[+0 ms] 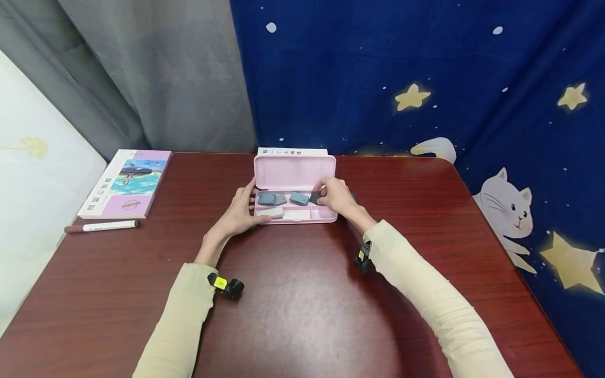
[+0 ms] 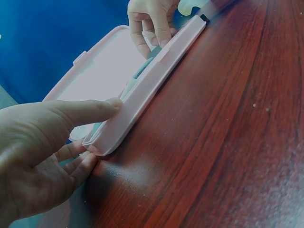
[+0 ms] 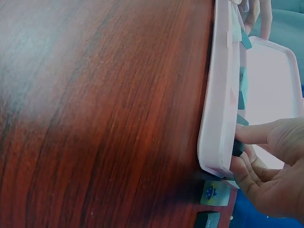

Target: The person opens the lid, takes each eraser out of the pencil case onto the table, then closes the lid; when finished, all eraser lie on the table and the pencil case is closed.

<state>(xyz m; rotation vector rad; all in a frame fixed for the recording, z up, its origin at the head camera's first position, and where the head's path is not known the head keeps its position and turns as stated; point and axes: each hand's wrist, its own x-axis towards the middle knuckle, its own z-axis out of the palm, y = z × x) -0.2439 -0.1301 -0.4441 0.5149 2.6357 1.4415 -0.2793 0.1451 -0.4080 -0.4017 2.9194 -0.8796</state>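
An open pink pencil case (image 1: 326, 214) lies on the table, its lid (image 1: 295, 172) raised at the back. My left hand (image 1: 240, 211) grips its left end, thumb on the front rim and fingers around the side, as the left wrist view also shows. Inside are several blue-grey erasers (image 1: 299, 198) in the rear compartment and a white eraser (image 1: 271, 212) in front. My right hand (image 1: 336, 196) reaches into the right end and pinches a dark eraser (image 3: 238, 147) between thumb and fingers. Those fingers partly hide it in the head view.
Beyond the case's right end lie a pale block with a blue figure (image 3: 216, 193) and a dark block (image 3: 207, 219). A book (image 1: 293, 151) stands behind the lid. Another book (image 1: 127, 184) and a marker (image 1: 101, 226) lie at the left. Curtains (image 1: 331, 79) hang along the back edge.
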